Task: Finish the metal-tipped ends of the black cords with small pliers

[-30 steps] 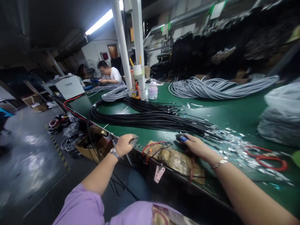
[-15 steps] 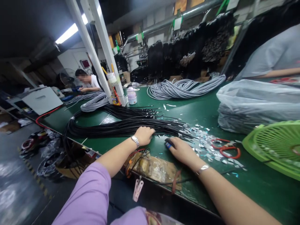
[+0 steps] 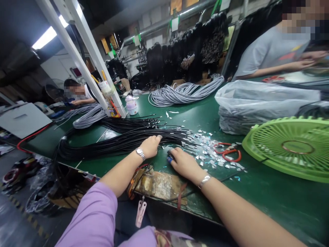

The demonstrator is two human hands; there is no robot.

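Near the table's (image 3: 257,192) front edge, the left hand (image 3: 150,145) lies flat, fingers loose, on the black cables (image 3: 123,142). The right hand (image 3: 183,164) is closed on a dark tool (image 3: 169,156) just beside them.

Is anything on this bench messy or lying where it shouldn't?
Yes. Small silvery scraps are scattered loose over the green table, around the red-handled scissors, just right of the right hand. The green fan lies flat on its face. The left hand rests on the black cable bundle.
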